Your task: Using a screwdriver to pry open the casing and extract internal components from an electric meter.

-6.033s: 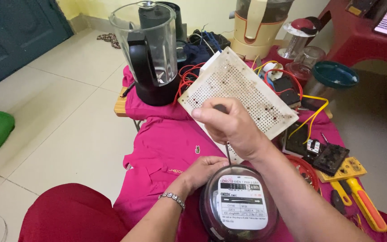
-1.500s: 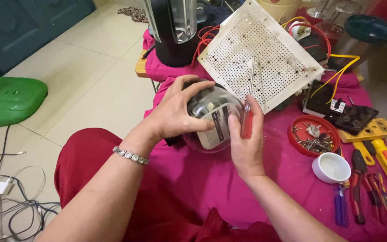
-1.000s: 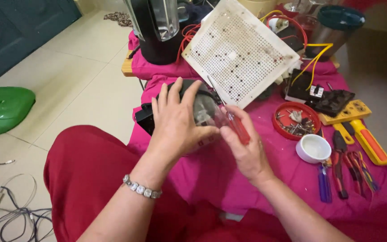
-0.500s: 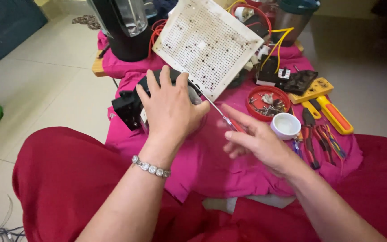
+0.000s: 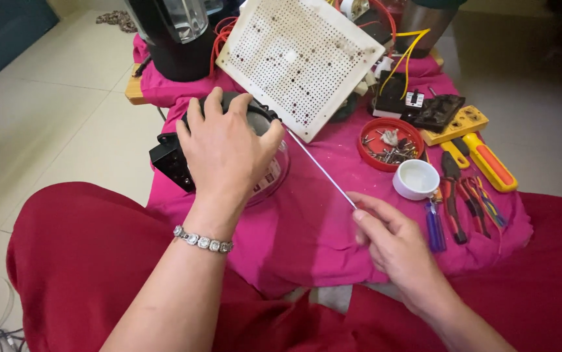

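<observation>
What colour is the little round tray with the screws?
Red, seen clearly in the head view: the screw tray beside the white cup.

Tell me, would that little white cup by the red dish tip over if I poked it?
Probably not easily: the white cup looks squat and wide, sitting flat on the pink cloth. It seems small and empty, so likely light; a poke might slide it toward the pliers rather than topple it.
</observation>
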